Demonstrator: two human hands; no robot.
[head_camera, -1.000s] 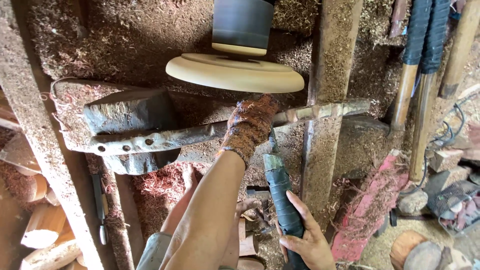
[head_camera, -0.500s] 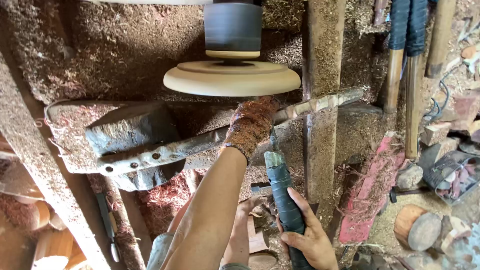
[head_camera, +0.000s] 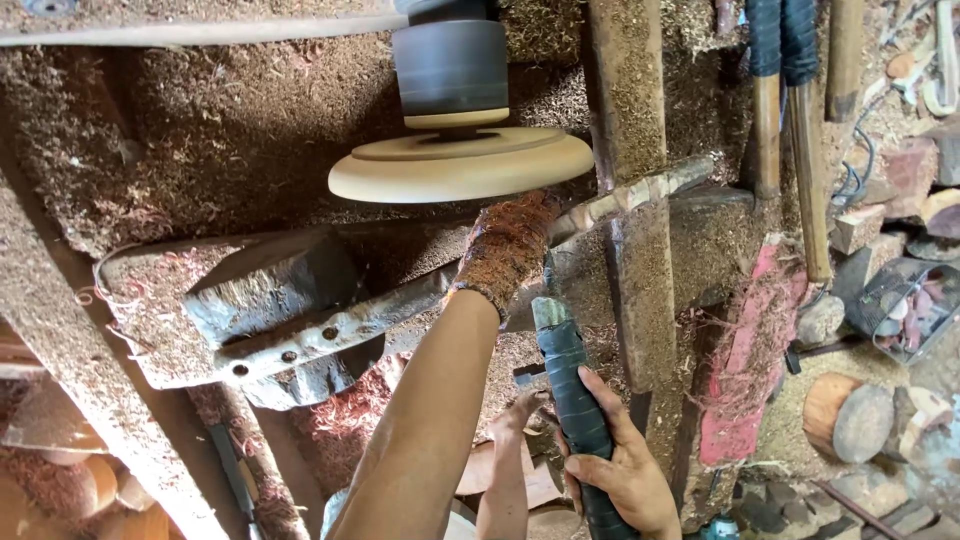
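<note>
The left hand (head_camera: 508, 245) is wrapped in a fabric covering thick with reddish shavings. It rests on the metal bar (head_camera: 330, 330) that runs across the frame below the wooden disc (head_camera: 460, 165). The fingers are hidden by the covering and by the hand's angle; I cannot tell whether they are curled shut or loose. The hand sits just below the disc's lower rim, near it, with contact not visible.

The right hand (head_camera: 625, 475) is closed around the tool handle (head_camera: 572, 400), which is wound in dark green tape. Fingers (head_camera: 610, 405) wrap over the upper side of the handle, thumb on the near side. The handle rises from this hand toward the left hand; its far end passes behind the covered hand, so the tip is out of sight.

The wooden disc is pale, round and flat, mounted under a dark grey cylinder (head_camera: 450, 65). It lies above both hands, well apart from the right hand.

Surroundings: sawdust (head_camera: 220, 130) covers the surfaces behind the disc. An upright wooden post (head_camera: 630, 100) stands just right of the disc. Long tool handles (head_camera: 790, 120) lean at upper right. A cut log end (head_camera: 850, 420) lies at lower right among wood scraps.
</note>
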